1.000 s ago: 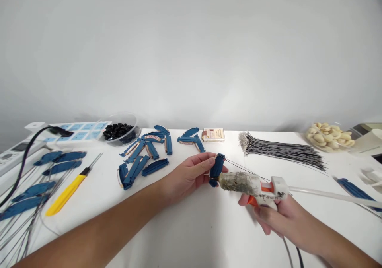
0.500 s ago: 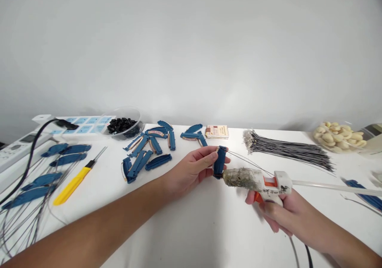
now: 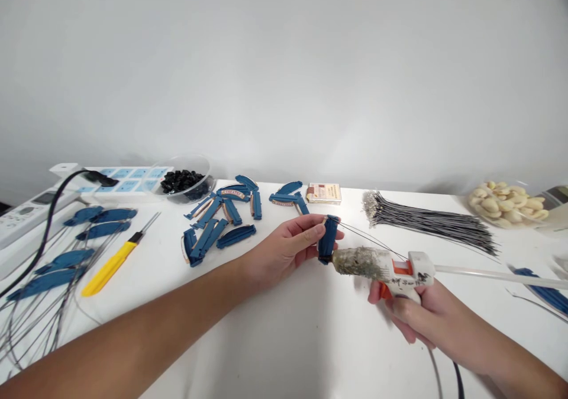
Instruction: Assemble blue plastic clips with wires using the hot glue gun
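Observation:
Upright between the fingers and thumb of my left hand [image 3: 290,248] is a blue piece [image 3: 328,240], with thin dark wires running from its top toward the right. My right hand [image 3: 415,313] is wrapped round the handle of a white glue gun [image 3: 399,267], with fingers at its orange trigger. The gun's crusted nozzle end points left and meets or nearly meets the lower end of the blue piece. A long translucent glue stick [image 3: 488,276] sticks out of the gun's back.
Loose blue pieces [image 3: 235,236] lie behind my left forearm. Further left are a yellow screwdriver-like tool [image 3: 110,267], wired blue pieces [image 3: 104,229], a power strip [image 3: 128,180] and a bowl of black bits [image 3: 181,181]. Behind stand a small box [image 3: 323,193], a wire bundle [image 3: 435,221] and a bowl of pale pieces [image 3: 508,202].
The view has shifted slightly. Both hands keep their holds, and the nozzle stays at the lower end of the blue piece.

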A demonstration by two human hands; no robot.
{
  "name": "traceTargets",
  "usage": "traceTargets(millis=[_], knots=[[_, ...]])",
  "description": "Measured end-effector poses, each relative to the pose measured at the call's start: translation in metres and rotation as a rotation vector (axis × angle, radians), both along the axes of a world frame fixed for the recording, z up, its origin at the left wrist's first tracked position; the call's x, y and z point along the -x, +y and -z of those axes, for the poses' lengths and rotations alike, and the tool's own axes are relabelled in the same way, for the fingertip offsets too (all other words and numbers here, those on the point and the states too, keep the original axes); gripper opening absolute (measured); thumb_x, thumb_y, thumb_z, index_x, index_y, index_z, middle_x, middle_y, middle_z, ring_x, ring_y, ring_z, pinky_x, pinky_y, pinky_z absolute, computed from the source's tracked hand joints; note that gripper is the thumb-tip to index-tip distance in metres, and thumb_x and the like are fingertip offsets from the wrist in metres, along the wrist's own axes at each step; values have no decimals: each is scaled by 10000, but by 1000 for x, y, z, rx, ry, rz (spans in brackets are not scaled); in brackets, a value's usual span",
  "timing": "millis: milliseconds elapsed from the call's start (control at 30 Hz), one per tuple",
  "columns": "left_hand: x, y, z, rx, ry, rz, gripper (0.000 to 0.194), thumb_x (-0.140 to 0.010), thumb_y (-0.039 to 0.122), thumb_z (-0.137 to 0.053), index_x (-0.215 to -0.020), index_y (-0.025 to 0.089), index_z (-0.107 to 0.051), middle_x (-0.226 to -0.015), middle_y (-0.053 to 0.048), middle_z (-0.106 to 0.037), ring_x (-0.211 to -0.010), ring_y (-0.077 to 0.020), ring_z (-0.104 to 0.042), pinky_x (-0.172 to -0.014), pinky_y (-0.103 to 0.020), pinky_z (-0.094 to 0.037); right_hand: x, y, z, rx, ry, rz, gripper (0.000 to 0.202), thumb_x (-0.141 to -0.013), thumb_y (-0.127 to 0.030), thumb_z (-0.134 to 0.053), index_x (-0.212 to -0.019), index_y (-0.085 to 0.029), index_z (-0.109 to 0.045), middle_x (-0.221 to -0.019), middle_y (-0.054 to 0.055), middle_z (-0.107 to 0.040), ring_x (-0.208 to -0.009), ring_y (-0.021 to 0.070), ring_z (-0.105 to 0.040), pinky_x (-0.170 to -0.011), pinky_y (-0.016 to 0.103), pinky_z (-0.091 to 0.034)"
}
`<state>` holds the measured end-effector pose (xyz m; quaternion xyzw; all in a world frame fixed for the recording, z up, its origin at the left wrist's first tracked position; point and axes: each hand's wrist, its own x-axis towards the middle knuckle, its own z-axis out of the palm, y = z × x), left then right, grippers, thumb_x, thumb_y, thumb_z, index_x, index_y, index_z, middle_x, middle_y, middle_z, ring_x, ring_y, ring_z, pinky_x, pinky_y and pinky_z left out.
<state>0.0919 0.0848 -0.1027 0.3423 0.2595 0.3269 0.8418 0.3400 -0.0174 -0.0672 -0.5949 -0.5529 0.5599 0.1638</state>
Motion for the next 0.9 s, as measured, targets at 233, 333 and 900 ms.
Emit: traceTargets(millis=[233, 333, 900], knots=[[1, 0, -2, -22, 21, 15, 269, -929, 354, -823, -1156, 211, -804, -1174, -105, -784, -1048, -187, -695, -944, -312, -509, 2, 0, -3, 18, -8, 1, 184, -882, -286, -519, -970, -211, -662, -606, -35, -491, -593, 146, -459, -487, 229, -366], [2, 0, -2, -37, 35, 24, 275, -929, 364, -820, -1151, 202, -803, -1200, -118, -778, -1046, -198, -696, -929, -315, -507, 1, 0, -3, 27, -2, -5, 175, -890, -270, -502, -964, -212, -650, -607, -37, -492, -597, 146, -452, -509, 243, -359], [-1, -3, -4, -79, 57, 11, 288, -899, 363, -845, -1128, 194, -803, -1122, -111, -791, -1043, -212, -702, -927, -317, -486, 0, -1, -3, 20, 19, 20, 111, -862, -237, -516, -900, -225, -620, -572, -52, -492, -561, 137, -404, -506, 250, -339]])
